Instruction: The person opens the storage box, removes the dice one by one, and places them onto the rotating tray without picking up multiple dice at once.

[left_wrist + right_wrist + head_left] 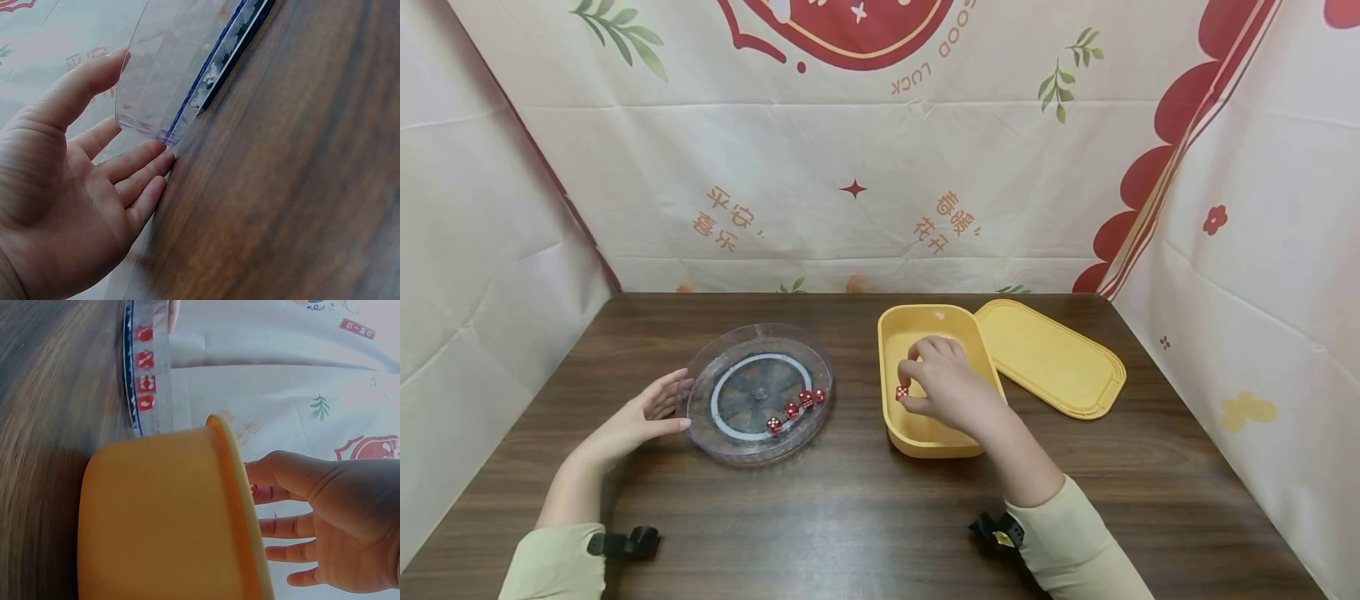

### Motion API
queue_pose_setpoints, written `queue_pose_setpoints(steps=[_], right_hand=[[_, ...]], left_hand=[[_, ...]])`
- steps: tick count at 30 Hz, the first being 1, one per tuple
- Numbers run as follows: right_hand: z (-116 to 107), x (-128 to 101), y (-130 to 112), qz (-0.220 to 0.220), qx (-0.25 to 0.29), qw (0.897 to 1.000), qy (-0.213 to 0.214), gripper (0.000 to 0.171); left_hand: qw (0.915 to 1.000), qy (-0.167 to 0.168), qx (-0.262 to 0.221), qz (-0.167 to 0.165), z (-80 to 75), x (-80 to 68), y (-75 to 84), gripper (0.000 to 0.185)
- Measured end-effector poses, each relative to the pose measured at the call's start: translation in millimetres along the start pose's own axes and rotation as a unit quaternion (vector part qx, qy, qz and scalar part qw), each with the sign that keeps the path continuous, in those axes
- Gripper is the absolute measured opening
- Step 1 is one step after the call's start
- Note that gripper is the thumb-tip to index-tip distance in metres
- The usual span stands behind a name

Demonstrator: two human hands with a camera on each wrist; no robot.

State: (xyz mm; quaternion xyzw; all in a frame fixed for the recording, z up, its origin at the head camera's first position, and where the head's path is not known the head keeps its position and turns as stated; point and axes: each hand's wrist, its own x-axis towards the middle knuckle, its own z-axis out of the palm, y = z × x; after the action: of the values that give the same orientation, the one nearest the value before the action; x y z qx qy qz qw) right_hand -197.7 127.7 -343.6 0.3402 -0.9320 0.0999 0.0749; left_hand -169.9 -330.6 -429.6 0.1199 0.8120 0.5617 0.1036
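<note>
My right hand (951,383) pinches a red die (902,392) with white dots between thumb and forefinger, over the yellow box (892,427). In the right wrist view that hand (350,519) is at the box's rim, its other fingers stretched out. At the left, my left hand (636,421) is beside the round clear plastic tray (760,456), fingertips and thumb at its side wall. The left wrist view shows this hand (81,187) with fingers spread against the clear wall (162,69). Several red dice (792,410) lie in the tray's near right part.
A yellow lid (1052,358) lies at the right, its left corner beside the box. The dark wooden table (820,533) carries everything. A printed white cloth (820,225) hangs behind and along both sides.
</note>
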Motion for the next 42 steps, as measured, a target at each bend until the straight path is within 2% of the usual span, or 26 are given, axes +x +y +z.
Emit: queue_pose_setpoints(steps=[24, 42], right_hand=[[-2.1, 22.8, -32.8, -0.032, 0.017, 0.999, 0.006, 0.013], [9.5, 38.3, -53.4, -0.051, 0.017, 0.999, 0.0, 0.013]], left_hand=[[1.0, 0.0, 0.001, -0.005, -0.9, -0.9, -0.1, 0.08], [1.0, 0.0, 0.004, -0.001, -1.3, 2.0, -7.0, 0.08]])
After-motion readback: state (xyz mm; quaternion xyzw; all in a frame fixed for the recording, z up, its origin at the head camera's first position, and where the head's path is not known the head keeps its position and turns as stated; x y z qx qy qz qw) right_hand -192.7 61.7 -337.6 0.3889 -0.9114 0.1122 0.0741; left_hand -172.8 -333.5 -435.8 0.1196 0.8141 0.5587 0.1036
